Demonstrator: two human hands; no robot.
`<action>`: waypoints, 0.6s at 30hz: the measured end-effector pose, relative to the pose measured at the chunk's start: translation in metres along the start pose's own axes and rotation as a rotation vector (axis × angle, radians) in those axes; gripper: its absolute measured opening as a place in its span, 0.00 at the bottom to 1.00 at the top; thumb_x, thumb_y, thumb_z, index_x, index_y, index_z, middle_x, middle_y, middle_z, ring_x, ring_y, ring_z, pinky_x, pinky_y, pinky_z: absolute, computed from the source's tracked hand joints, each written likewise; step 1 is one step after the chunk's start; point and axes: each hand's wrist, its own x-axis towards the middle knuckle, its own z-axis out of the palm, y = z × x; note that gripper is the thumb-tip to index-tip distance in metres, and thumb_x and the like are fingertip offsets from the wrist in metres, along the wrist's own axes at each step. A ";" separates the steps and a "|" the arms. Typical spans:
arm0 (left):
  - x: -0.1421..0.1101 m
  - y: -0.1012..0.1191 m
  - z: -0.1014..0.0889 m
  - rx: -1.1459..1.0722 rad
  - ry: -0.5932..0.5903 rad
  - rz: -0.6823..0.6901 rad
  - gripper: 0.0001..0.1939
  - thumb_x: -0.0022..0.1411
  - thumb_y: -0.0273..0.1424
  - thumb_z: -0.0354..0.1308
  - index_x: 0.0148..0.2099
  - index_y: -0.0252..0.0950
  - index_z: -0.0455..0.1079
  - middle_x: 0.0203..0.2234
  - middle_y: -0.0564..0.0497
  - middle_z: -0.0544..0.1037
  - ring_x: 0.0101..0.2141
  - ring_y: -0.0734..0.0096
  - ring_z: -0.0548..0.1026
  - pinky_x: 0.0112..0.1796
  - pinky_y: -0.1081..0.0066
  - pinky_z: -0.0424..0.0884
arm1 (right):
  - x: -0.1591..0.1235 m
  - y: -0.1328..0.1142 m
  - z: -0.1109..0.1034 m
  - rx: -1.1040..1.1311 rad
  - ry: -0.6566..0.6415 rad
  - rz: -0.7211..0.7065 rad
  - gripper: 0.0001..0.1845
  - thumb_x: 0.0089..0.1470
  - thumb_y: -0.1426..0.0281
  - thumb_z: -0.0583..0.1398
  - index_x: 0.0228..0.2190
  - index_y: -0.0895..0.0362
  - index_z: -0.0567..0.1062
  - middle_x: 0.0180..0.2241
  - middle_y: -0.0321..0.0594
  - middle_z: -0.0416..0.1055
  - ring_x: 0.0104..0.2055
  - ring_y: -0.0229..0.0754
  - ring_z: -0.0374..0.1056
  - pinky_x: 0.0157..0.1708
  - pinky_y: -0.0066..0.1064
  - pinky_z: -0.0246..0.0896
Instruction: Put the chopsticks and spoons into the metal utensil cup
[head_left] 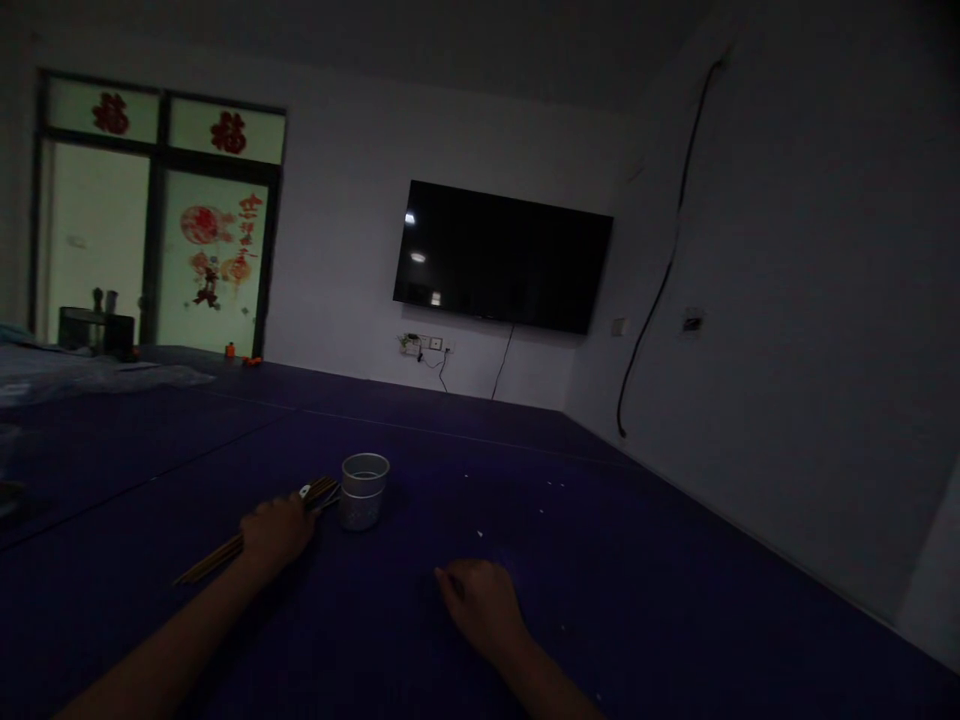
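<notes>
My left hand (276,532) is closed around a bundle of thin brown chopsticks (214,560), held low over the purple surface. Their tapered ends point to the lower left, and the other ends (321,487) come out by the cup, with a small white piece (304,491) near the fingers. Just right of them stands an upright silver cup (363,492) with a ridge around it and a patterned lower part. My right hand (481,600) rests on the surface with curled fingers, apart from the cup; whatever it may hold is hidden.
Small white scraps (480,534) lie scattered on the purple surface (420,420). Clear plastic sheeting (97,375) covers the far left, near a dark rack (97,332) and small orange items (230,350). A television (502,258) hangs on the wall, and a black cable (660,290) runs down the right wall.
</notes>
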 end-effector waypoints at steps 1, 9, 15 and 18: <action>0.000 0.000 -0.001 0.000 0.006 0.009 0.23 0.64 0.39 0.42 0.48 0.28 0.69 0.44 0.32 0.74 0.44 0.48 0.73 0.39 0.59 0.66 | 0.000 0.000 0.000 0.002 -0.002 -0.001 0.19 0.61 0.65 0.50 0.26 0.54 0.76 0.28 0.38 0.77 0.30 0.38 0.72 0.26 0.25 0.53; -0.002 0.002 -0.006 0.032 0.067 0.119 0.20 0.62 0.30 0.41 0.47 0.29 0.71 0.43 0.34 0.74 0.44 0.51 0.72 0.41 0.58 0.66 | -0.002 -0.001 -0.003 0.020 0.007 -0.018 0.19 0.61 0.65 0.50 0.26 0.54 0.76 0.28 0.37 0.77 0.31 0.38 0.72 0.26 0.25 0.52; 0.002 -0.002 -0.005 0.003 0.087 0.104 0.19 0.62 0.28 0.40 0.44 0.33 0.73 0.42 0.36 0.75 0.44 0.52 0.73 0.40 0.60 0.66 | -0.001 0.001 -0.001 0.013 0.007 -0.022 0.19 0.61 0.65 0.50 0.25 0.54 0.76 0.27 0.38 0.77 0.30 0.38 0.72 0.26 0.25 0.51; 0.006 -0.008 -0.004 -0.019 0.102 0.061 0.18 0.60 0.25 0.41 0.42 0.32 0.73 0.40 0.37 0.76 0.43 0.53 0.73 0.40 0.61 0.67 | 0.000 0.002 0.000 0.011 0.000 -0.021 0.19 0.61 0.65 0.50 0.25 0.54 0.75 0.27 0.37 0.77 0.30 0.38 0.72 0.25 0.25 0.51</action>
